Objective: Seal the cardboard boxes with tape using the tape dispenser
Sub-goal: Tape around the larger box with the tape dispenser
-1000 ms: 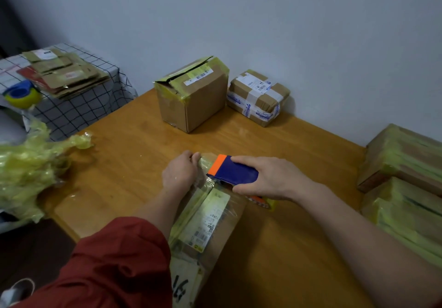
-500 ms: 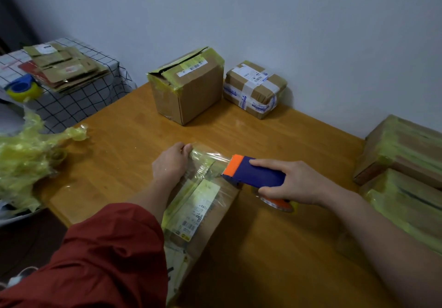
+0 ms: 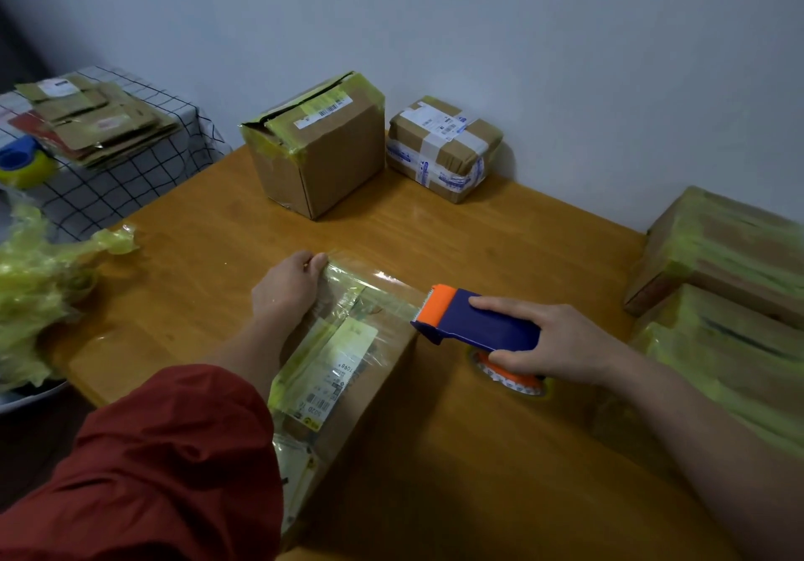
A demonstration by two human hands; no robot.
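Tape dispenser [image 3: 483, 326] gripped by right hand [image 3: 561, 343], left hand [image 3: 289, 286] gripping cardboard box [image 3: 378, 386] alongside

In front of you, the wooden tabletop [image 3: 195, 299] carries a long cardboard box [image 3: 370, 390] lying flat near its front edge. At the far edge, by the wall, a tall box [image 3: 330, 160] stands just beside a smaller taped parcel [image 3: 443, 147]. On your right sit stacked boxes [image 3: 718, 255]. Crumpled yellowish film [image 3: 39, 290] spills over the left edge.

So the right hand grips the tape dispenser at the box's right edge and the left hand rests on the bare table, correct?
No. The head view shows the left hand on the far left corner of the box, not the table. The right hand does grip the tape dispenser there.
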